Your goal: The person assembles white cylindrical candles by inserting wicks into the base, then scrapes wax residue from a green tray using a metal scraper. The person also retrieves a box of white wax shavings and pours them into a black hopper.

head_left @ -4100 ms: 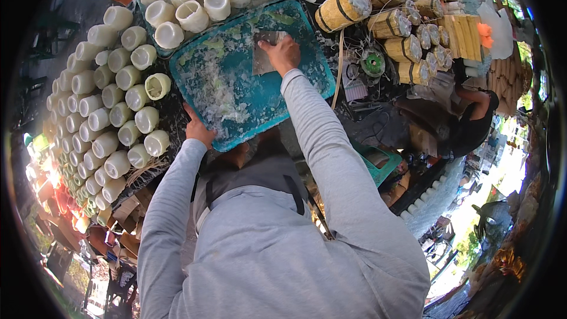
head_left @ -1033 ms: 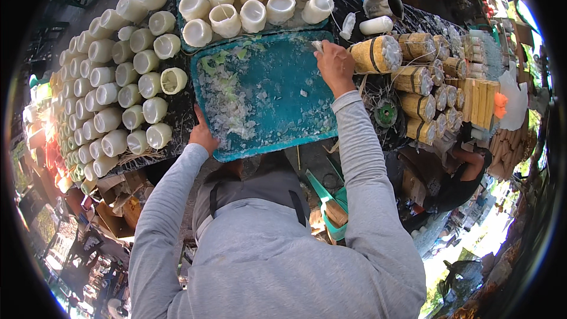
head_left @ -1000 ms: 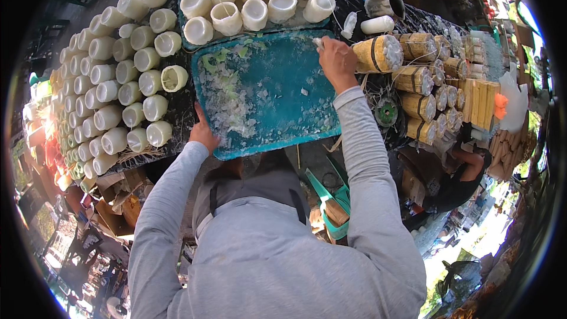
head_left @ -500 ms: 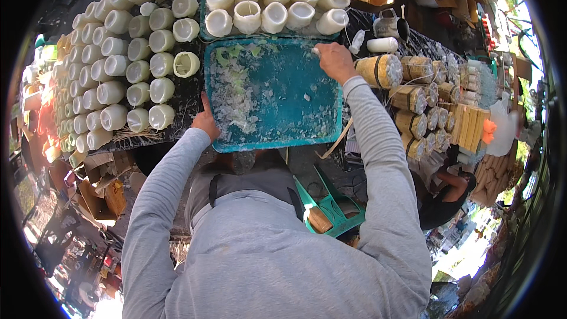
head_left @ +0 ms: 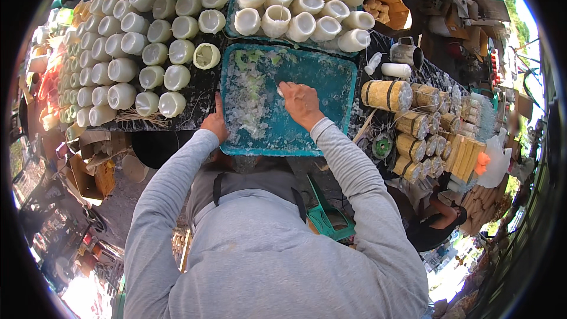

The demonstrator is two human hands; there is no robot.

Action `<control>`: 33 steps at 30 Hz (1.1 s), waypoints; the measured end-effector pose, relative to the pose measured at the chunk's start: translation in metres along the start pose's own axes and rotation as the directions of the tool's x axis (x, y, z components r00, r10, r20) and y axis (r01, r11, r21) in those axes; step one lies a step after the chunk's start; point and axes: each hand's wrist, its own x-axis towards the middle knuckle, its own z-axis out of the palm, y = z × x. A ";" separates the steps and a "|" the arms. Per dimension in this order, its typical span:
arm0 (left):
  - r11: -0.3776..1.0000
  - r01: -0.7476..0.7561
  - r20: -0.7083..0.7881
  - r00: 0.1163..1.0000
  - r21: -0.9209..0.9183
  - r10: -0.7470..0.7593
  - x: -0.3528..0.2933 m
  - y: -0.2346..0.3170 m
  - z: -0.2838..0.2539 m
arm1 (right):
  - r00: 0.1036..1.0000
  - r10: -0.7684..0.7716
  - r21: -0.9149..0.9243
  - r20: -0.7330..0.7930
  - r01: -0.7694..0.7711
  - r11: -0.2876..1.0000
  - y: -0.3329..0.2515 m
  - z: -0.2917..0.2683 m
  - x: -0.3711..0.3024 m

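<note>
A shallow teal tray (head_left: 322, 106) lies in front of me, strewn with whitish, wax-like flakes (head_left: 251, 106), thickest on its left half. At the tray's left rim my left hand (head_left: 215, 123) grips the edge, forefinger stretched along it. My right hand (head_left: 302, 105) is closed over the middle of the tray. A small whitish piece (head_left: 280, 90) shows at its fingertips; its kind I cannot tell. Just beyond stands a second tray (head_left: 231, 23) with rows of whitish candle-like cups (head_left: 276, 20).
Many more pale cups (head_left: 122, 70) stand in rows on the dark table to the left. At the right are strapped yellowish cylinders (head_left: 387, 95), a metal mug (head_left: 406, 53) and a white cylinder (head_left: 396, 70). A green plastic stool (head_left: 331, 218) is by my legs; another person (head_left: 434, 224) is at right.
My right hand has moved from the tray's far right corner toward its middle, still closed. My left hand stays at the left rim. The whole view has shifted somewhat.
</note>
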 end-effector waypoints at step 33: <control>0.998 0.048 0.019 0.999 0.032 -0.049 -0.005 0.007 -0.003 | 0.870 0.492 0.327 0.029 -0.473 0.818 0.123 0.009 0.041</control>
